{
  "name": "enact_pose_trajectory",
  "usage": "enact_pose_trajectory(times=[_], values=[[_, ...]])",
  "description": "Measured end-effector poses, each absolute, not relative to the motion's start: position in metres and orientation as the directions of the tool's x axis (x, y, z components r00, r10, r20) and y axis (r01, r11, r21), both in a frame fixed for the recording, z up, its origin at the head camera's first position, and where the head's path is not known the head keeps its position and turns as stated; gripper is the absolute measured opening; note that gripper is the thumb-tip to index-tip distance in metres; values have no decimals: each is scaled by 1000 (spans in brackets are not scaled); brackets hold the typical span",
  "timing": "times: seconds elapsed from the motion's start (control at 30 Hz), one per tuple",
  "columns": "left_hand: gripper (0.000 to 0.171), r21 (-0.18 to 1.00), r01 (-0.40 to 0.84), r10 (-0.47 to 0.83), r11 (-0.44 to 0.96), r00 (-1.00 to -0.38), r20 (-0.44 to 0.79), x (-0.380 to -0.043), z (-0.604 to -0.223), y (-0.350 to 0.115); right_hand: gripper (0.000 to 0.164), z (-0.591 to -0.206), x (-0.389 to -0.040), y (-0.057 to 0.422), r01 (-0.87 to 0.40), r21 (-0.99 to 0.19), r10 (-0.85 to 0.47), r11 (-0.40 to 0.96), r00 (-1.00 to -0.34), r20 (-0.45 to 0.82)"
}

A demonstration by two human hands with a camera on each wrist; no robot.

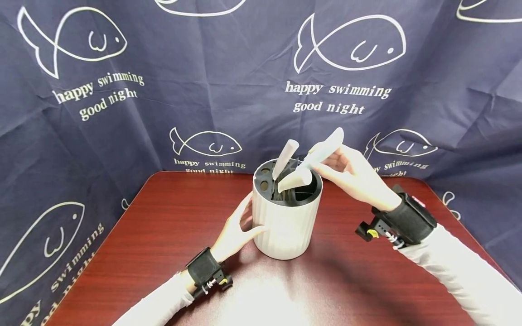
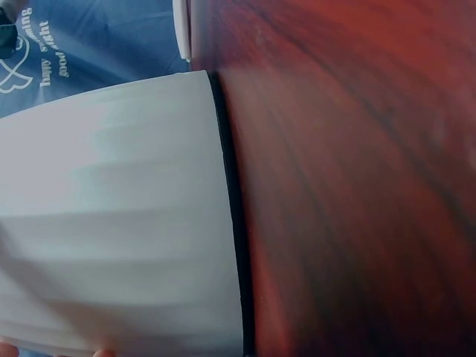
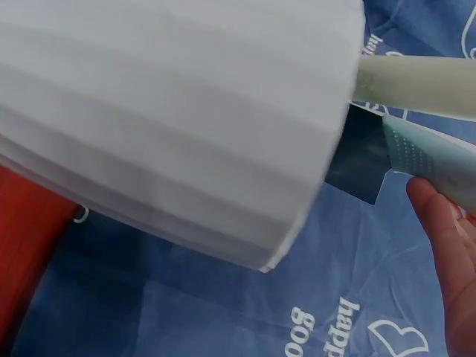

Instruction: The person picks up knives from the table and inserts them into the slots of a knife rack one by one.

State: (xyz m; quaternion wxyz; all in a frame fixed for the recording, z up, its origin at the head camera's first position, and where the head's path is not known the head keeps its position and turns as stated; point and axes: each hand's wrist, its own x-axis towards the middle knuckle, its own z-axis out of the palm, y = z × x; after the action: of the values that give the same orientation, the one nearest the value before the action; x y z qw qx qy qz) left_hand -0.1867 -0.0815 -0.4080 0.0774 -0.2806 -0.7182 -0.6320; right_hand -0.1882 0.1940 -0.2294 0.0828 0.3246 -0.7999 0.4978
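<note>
A white ribbed round knife holder (image 1: 285, 231) with a black slotted top stands upright on the table. My left hand (image 1: 235, 230) grips its left side, thumb across the front and fingers behind. With my right hand (image 1: 354, 174) I hold a knife by its pale blue handle (image 1: 326, 148) above the holder's right rear. Part of its dark, broad blade (image 3: 361, 163) shows over the rim in the right wrist view; the rest is hidden inside. Two more white handles, one standing (image 1: 286, 156) and one leaning forward (image 1: 295, 179), stick out of the top.
The reddish-brown wooden table (image 1: 171, 235) reaches back to a dark blue cloth (image 1: 253, 81) with white fish drawings and lettering. Round holes (image 1: 264, 185) and a dark open compartment (image 1: 305, 194) show in the holder's top.
</note>
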Motion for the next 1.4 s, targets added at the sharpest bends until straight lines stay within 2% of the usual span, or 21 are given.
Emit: enact_pose_trajectory(times=[0.33, 0.57, 0.8, 1.4], values=[[90, 873, 486, 302, 46, -839, 452, -186, -408, -82, 22, -239, -194, 188, -608, -743, -420, 280, -773, 474], [89, 858, 511, 306, 41, -824, 476, -187, -409, -81, 28, -254, -193, 181, -602, -758, -490, 252, -755, 437], [89, 861, 507, 300, 48, -829, 472, -187, -409, -80, 27, -257, -195, 181, -598, -769, -488, 225, -753, 442], [88, 868, 493, 296, 60, -839, 456, -187, -410, -82, 27, -257, -197, 180, -540, -812, -486, 219, -782, 389]])
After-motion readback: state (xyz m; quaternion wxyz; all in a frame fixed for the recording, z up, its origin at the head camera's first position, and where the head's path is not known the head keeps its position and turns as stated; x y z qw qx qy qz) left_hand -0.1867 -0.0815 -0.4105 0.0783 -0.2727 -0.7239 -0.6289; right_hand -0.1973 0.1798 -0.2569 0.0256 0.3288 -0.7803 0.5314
